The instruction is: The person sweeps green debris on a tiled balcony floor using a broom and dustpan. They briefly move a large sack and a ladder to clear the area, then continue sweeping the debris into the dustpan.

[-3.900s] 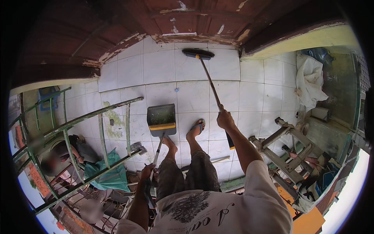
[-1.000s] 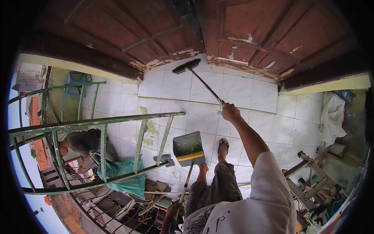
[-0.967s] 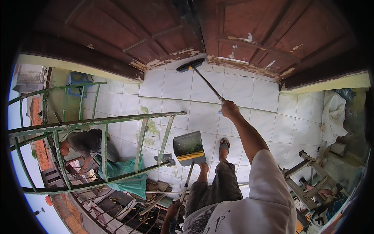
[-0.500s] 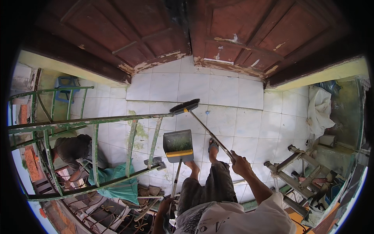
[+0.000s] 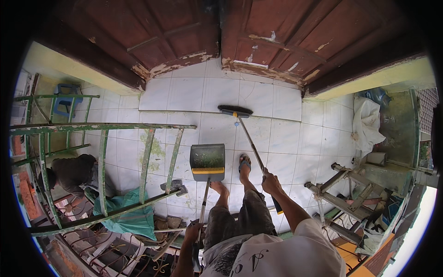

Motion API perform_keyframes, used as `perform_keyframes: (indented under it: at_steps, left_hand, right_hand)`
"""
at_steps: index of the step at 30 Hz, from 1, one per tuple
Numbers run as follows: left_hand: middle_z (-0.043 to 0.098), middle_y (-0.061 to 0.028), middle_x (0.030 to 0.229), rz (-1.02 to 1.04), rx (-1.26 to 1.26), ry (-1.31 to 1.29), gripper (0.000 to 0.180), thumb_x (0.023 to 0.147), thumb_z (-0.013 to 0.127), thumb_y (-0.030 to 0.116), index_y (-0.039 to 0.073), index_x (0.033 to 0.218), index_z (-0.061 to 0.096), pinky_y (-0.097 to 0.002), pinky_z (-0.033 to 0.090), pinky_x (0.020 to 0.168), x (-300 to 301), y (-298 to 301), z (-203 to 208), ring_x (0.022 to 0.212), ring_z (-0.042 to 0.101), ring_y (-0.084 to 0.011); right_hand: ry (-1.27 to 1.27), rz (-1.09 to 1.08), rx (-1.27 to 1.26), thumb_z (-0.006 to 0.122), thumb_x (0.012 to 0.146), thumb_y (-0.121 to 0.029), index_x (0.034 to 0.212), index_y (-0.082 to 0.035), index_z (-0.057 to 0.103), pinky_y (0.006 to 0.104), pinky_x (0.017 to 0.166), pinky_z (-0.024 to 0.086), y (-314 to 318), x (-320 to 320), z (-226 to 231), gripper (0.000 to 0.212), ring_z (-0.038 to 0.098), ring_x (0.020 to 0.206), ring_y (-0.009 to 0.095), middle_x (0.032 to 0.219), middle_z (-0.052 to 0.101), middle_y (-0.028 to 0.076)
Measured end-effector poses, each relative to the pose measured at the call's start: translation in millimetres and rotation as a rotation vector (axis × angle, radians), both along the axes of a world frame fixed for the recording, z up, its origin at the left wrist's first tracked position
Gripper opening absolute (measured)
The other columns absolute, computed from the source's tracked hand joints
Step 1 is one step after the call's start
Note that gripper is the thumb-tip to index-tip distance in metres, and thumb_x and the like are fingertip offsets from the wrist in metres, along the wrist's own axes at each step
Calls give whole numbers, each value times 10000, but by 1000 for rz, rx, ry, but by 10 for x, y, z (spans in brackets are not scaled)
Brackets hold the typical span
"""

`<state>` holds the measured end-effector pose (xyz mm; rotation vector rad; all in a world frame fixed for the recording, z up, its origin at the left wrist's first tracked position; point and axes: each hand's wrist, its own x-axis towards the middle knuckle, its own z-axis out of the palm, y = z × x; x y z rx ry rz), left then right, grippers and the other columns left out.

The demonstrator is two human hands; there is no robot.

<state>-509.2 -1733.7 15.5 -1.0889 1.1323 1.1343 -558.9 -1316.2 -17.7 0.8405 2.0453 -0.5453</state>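
Note:
My right hand (image 5: 272, 183) is closed round the long metal handle of a broom (image 5: 234, 111). Its dark-bristled head rests on the white tiles by the edge of the raised doorstep. A small blue bit (image 5: 236, 123) lies on the floor just below that head. Lower left, my left hand (image 5: 194, 230) grips the upright handle of a long-handled dustpan (image 5: 207, 159). The grey pan has a yellow comb strip and sits on the floor in front of my feet, with what looks like greenish dirt inside.
A green ladder (image 5: 146, 168) lies across the left, with a crouching person (image 5: 76, 173) and a teal sack (image 5: 131, 214) beyond its rungs. A blue stool (image 5: 68, 99) stands far left. Reddish wooden doors (image 5: 277, 41) rise ahead. To the right are a metal stepladder (image 5: 353, 196) and a white sack (image 5: 368, 124).
The broom head has swung right, away from the ladder's end, and now lies nearly level along the step edge. The dustpan has shifted slightly right. My view has moved a little.

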Motion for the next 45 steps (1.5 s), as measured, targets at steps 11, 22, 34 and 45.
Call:
perform_keyframes:
  at_steps: [11,22,34,45]
  left_hand:
    - [549,-24,665,-106,91,-4,161,950,590,214,53,944,593,-329,435,423,-120,-229,-22,478,494,-153]
    - [508,-40,615,-262,-44,80,206,921,550,170,1,814,597,-305,418,460,-167,-292,52,497,510,-156]
    - [455,-37,608,-215,0,-19,195,943,540,208,90,794,496,-391,457,484,-677,388,410,485,490,-186]
    - [458,-12,645,-85,28,-47,161,969,536,244,125,887,465,-417,445,523,-837,948,689,505,460,-166]
  right_hand:
    - [228,-160,199,436,964,-205,1415,-122,483,532,931,514,1145,-677,265,461,631,1073,454,1157,656,261]
    - [190,-429,-141,540,906,-138,1456,-10,429,489,956,502,551,436,492,576,629,1089,445,1126,648,310]
    - [336,-364,269,434,947,-125,1385,-68,462,554,865,529,3187,-16,-280,442,653,985,471,1004,684,284]
    - [139,-635,-47,453,938,-140,1511,-103,283,542,970,475,2293,1023,-252,598,583,1149,466,1204,626,278]
